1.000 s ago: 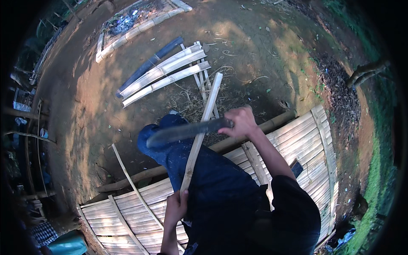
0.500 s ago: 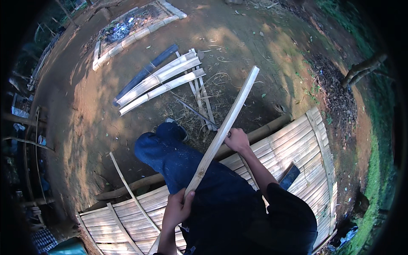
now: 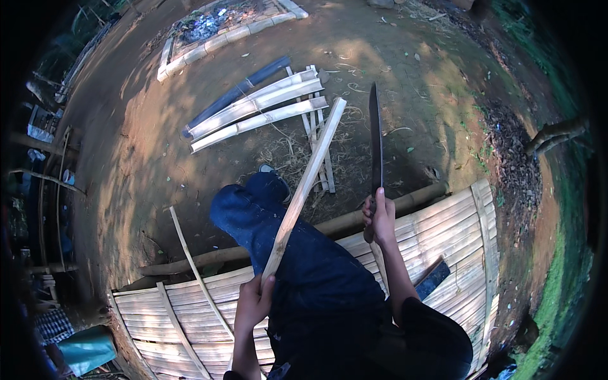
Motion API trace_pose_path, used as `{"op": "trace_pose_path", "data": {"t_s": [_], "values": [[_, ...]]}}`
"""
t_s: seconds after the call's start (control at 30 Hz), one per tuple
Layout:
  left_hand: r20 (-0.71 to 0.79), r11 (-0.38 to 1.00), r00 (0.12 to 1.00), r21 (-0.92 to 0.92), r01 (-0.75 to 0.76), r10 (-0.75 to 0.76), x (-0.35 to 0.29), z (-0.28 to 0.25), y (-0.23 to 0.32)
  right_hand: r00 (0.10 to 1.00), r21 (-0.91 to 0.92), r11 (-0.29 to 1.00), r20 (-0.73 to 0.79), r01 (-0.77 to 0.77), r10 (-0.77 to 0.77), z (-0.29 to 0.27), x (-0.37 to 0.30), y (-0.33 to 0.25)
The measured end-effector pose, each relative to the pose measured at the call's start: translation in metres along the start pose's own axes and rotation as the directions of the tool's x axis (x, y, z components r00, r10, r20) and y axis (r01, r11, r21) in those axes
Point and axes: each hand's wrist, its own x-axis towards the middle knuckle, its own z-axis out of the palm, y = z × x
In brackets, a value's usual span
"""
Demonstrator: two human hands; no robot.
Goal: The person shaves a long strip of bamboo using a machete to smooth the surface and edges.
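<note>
My left hand (image 3: 253, 301) is closed round the lower end of a pale bamboo strip (image 3: 305, 180), which slants up and away to the right across my jeans. In my right hand (image 3: 381, 218) is a machete (image 3: 376, 136), gripped by its handle, with the long dark blade pointing up and apart from the strip. Beneath me lies a slatted bamboo platform (image 3: 437, 234). A dark sheath-like piece (image 3: 433, 278) rests on it beside my right forearm.
Split bamboo lengths (image 3: 256, 104) and a dark pole (image 3: 237, 95) lie on thin strips on the ground ahead. Shavings (image 3: 288, 152) are scattered near my foot. A bordered ash pit (image 3: 221, 41) is at the far left. A thin stick (image 3: 196, 269) leans over the platform's left part.
The machete has come away from the bamboo strip and swung upright to the right with my right hand. The strip stays in my left hand. The whole view has shifted slightly.
</note>
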Motion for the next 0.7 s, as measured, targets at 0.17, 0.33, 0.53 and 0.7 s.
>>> {"op": "trace_pose_path", "data": {"t_s": [0.17,0.33,0.53,0.7], "values": [[-0.006,0.999,1.0,0.039,-0.003,0.004,0.005,0.004,0.006,0.964,-0.094,0.981,0.222,0.17,-0.146,0.029,-0.015,-0.004],[-0.014,0.999,1.0,0.035,0.007,-0.007,0.007,0.01,0.012,0.811,-0.406,0.724,0.451,0.558,-0.372,0.06,-0.046,-0.007],[-0.053,0.993,0.998,0.116,-0.034,0.041,0.009,0.014,0.023,0.566,-0.538,0.193,0.718,0.821,-0.406,0.062,-0.061,-0.019],[-0.049,0.986,0.998,0.159,0.049,-0.041,0.014,0.006,0.03,0.593,-0.601,0.165,0.638,0.782,-0.491,0.037,-0.036,0.006]]}}
